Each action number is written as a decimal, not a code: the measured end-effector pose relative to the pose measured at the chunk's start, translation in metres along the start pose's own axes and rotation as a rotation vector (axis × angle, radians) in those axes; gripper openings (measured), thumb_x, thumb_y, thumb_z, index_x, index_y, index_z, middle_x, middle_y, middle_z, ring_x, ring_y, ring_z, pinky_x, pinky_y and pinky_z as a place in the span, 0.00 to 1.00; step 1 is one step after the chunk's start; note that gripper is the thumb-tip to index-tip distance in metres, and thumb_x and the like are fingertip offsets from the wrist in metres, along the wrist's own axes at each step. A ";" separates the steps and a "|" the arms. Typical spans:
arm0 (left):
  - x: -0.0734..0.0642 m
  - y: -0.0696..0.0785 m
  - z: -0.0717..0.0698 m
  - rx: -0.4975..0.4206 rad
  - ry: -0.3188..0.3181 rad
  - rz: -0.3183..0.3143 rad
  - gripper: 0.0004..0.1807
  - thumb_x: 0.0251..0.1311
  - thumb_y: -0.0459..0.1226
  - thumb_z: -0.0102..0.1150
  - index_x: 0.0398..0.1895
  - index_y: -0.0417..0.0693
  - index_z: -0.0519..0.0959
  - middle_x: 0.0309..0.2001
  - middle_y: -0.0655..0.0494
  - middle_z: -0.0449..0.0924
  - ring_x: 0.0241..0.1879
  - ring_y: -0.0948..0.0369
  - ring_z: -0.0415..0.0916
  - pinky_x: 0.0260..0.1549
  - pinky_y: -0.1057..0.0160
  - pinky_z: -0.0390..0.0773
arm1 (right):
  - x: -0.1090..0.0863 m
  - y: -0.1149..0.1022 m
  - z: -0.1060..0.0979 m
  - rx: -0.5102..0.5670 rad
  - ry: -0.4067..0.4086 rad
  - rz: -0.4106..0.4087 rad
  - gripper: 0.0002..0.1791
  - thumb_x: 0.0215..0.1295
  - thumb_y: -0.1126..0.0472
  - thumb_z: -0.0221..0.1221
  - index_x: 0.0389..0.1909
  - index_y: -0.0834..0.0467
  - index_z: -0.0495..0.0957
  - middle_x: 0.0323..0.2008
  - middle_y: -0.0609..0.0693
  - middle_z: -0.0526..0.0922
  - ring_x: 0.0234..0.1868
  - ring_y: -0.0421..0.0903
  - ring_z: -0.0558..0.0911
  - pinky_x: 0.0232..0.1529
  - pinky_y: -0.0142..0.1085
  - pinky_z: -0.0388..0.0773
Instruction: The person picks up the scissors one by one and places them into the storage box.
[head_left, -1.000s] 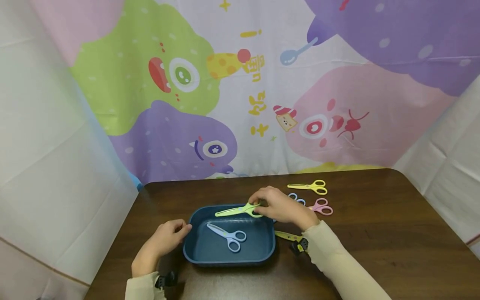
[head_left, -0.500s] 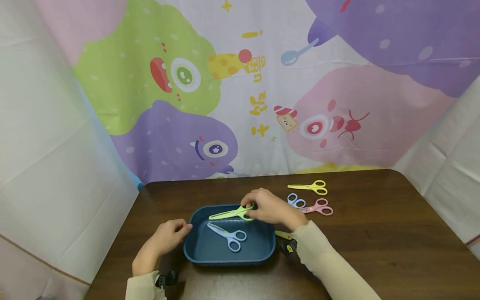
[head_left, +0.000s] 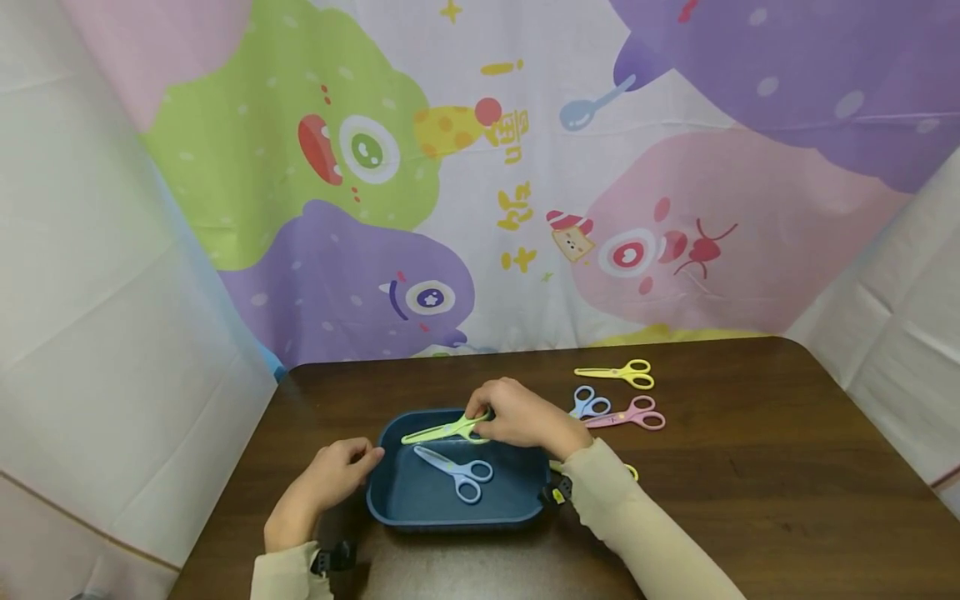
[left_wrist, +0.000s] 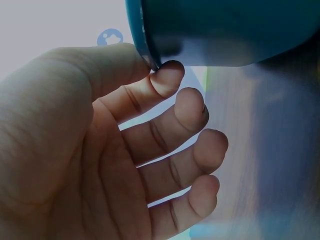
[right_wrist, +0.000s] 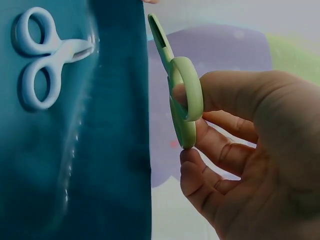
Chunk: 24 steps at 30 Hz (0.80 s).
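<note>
Green scissors point(head_left: 441, 431) pinched by right hand point(head_left: 519, 414); left hand point(head_left: 330, 477) pinches tray point(head_left: 459, 527) rim; yellow exclamation mark point(head_left: 498, 68) on backdrop point(head_left: 558, 50).

The tray point(head_left: 457, 527) sits on the table point(head_left: 787, 475), one pair of scissors point(head_left: 453, 473) inside it. The right hand point(head_left: 516, 414) holds a second pair point(head_left: 441, 432) above the tray's rear part; the left hand point(head_left: 330, 477) holds its left rim. Right of the tray, toward its rear, lie three pairs point(head_left: 617, 374), another point(head_left: 556, 467) beside its right wall.
</note>
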<state>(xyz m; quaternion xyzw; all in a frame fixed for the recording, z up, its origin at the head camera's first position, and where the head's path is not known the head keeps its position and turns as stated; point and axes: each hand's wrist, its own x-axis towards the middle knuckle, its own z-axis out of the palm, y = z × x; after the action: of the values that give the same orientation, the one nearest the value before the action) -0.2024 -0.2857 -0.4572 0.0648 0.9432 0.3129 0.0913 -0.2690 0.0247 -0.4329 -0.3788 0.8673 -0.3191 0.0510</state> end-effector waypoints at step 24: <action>0.000 -0.001 0.001 0.006 0.002 -0.003 0.18 0.76 0.43 0.55 0.25 0.48 0.72 0.22 0.56 0.72 0.25 0.60 0.68 0.29 0.61 0.68 | 0.014 -0.017 0.019 0.023 -0.008 0.103 0.07 0.66 0.65 0.66 0.43 0.60 0.87 0.41 0.50 0.88 0.40 0.41 0.82 0.45 0.35 0.81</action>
<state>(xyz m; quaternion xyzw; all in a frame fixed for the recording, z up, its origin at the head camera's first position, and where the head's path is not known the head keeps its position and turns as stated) -0.2027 -0.2857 -0.4582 0.0635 0.9443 0.3099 0.0905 -0.2617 -0.0038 -0.4357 -0.3344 0.8816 -0.3244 0.0753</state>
